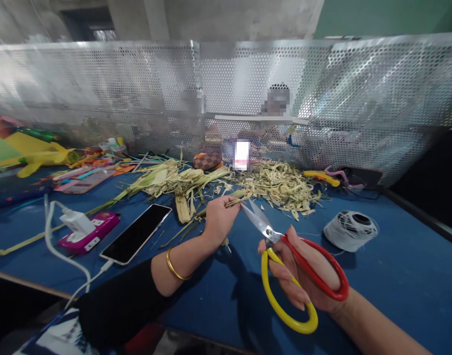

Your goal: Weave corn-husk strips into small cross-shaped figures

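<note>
My right hand grips a pair of scissors by one red and one yellow handle. The metal blades stand apart and point up and left, their tips close to the fingers of my left hand. That hand is closed in a pinch on a dry, pale green plant strip, with its lower part hidden by the fingers. Just beyond lies a heap of cut husk pieces. Left of it is a bundle of longer dried leaves and stalks.
A phone on a charging cable and a magenta power strip lie to the left. On the right stands a spool of white thread. A perforated metal screen closes off the table's back, with a person behind it.
</note>
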The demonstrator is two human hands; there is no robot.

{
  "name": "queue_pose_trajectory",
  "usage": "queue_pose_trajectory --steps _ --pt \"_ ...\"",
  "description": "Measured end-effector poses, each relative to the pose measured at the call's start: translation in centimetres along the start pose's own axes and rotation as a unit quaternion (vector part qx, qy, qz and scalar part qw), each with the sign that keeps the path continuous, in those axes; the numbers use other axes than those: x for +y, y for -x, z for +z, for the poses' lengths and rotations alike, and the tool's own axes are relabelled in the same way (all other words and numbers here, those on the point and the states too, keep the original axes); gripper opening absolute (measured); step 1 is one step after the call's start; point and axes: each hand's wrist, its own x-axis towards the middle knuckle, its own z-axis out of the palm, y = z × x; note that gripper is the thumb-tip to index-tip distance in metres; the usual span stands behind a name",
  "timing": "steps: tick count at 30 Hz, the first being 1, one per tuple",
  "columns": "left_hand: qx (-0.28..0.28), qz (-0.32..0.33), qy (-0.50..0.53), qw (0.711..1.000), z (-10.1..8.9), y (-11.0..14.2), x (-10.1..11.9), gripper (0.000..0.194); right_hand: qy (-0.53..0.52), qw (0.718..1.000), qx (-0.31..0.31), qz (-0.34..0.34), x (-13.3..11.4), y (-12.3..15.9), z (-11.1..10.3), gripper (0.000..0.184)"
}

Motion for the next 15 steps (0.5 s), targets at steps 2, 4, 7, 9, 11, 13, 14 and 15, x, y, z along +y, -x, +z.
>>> queue_pose_trajectory --steps 2,4,7,9,11,13,14,15 --pt "0.0 -0.004 0.011 1.0 0.0 0.0 -0.1 0.017 0.0 1.0 0.002 -0.007 0.1 -0.1 0.0 0.053" --pt "0.003 -0.007 0.019 1.0 0.1 0.0 -0.2 0.018 -0.003 1.0 0.003 -0.01 0.2 -0.2 0.0 0.052" --pt "0.014 -0.007 0.02 1.0 0.2 0.0 -0.2 0.018 -0.008 1.0 0.005 -0.017 0.5 -0.4 0.1 0.053" --pt "0.022 -0.007 0.017 1.0 0.2 0.0 -0.2 0.018 -0.005 0.999 0.009 -0.03 0.7 -0.6 0.2 0.053" --pt "0.028 -0.009 0.016 0.999 0.3 0.0 -0.2 0.019 -0.003 0.999 0.012 -0.041 0.9 -0.7 0.3 0.051" --pt "0.03 -0.007 0.011 0.999 0.3 0.0 -0.2 0.018 -0.007 0.999 0.013 -0.044 1.1 -0.8 0.4 0.051" --pt "0.031 -0.005 0.006 1.0 0.3 0.0 -0.2 0.018 -0.01 0.999 0.013 -0.043 1.1 -0.8 0.4 0.051" --pt "0.03 -0.001 0.0 1.0 0.3 0.0 -0.2 0.017 -0.013 0.999 0.013 -0.042 1.0 -0.8 0.4 0.052"
